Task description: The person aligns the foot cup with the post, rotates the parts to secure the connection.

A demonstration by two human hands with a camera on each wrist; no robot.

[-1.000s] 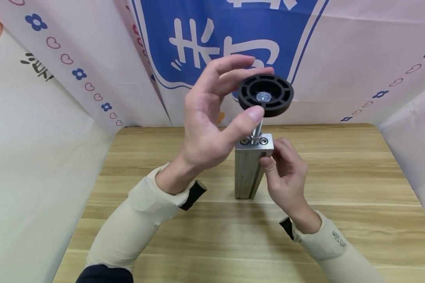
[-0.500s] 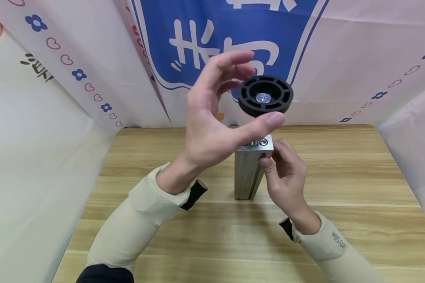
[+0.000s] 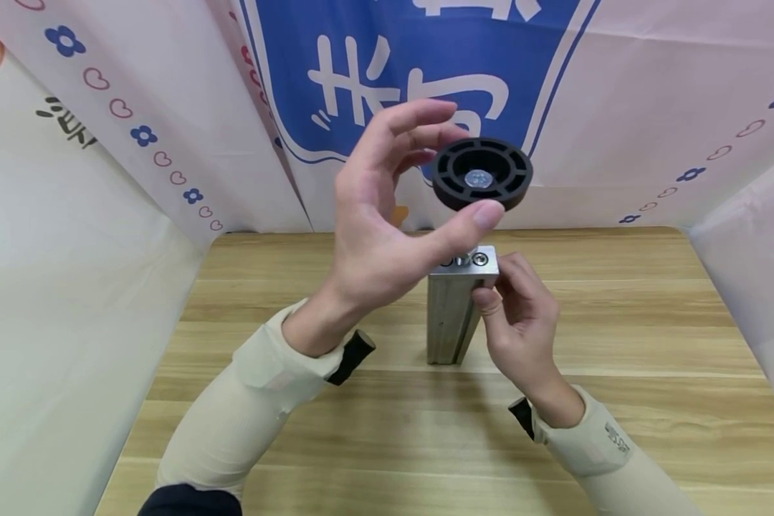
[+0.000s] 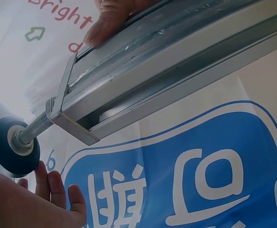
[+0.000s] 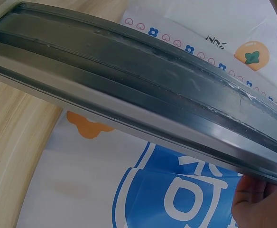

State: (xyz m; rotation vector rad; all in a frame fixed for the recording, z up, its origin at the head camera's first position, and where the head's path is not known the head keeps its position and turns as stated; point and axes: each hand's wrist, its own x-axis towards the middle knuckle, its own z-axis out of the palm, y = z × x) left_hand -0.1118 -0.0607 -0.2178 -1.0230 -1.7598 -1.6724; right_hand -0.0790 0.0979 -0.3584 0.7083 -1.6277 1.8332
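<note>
A length of silver aluminium profile stands upright on the table, with an end plate fixed by screws on top. From that plate a threaded stud carries a black round levelling foot, its ribbed underside facing up and a bolt head in its centre. My left hand is curled round the foot, thumb at its near rim and fingers at the far side. Below and to the right, my right hand grips the profile near its top, thumb on the side and fingers behind.
The wooden tabletop spreads around the profile's base. A white printed sheet with a blue sign hangs behind it, and white sheets close off the left and right sides.
My left thumb slid right along the foot's near rim, then a little back, while the fingers left the far rim and came back. The right hand and profile stayed put.
</note>
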